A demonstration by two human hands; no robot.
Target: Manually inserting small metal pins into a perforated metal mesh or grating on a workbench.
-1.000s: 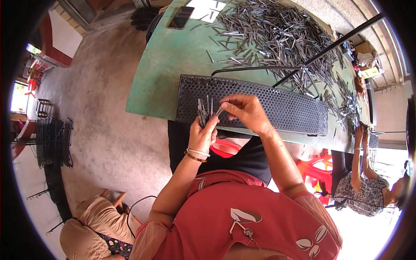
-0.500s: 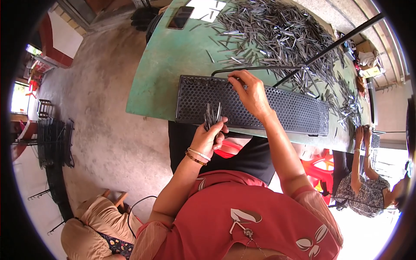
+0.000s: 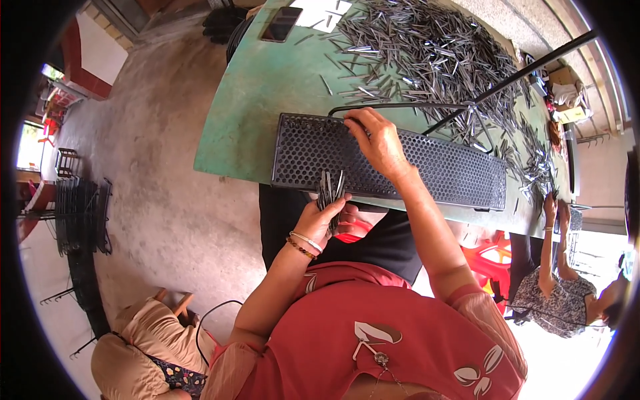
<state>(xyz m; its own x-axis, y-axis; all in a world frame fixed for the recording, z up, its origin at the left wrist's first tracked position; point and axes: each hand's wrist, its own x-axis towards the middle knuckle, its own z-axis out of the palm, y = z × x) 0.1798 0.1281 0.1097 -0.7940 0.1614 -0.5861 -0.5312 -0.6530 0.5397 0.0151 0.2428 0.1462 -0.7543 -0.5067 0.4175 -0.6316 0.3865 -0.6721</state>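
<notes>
Her left hand [image 3: 327, 217] gripped a bundle of metal pins [image 3: 329, 189]; her right hand [image 3: 377, 140], fingers curled, pressed the perforated black tray [image 3: 440, 170].

A worn green table [image 3: 267, 87] with a scuffed, patchy top stands on a bare grey concrete floor [image 3: 160, 200], which is stained and uneven in tone. At the far left, black wire racks [image 3: 80, 213] stand stacked beside a bright doorway [image 3: 30, 143] (daylight washes it out). A red plastic stool [image 3: 487, 263] shows under the table's near edge. Strong sunlight bleaches the ground at lower right, where another person [image 3: 560, 300] sits at the table's end.
</notes>
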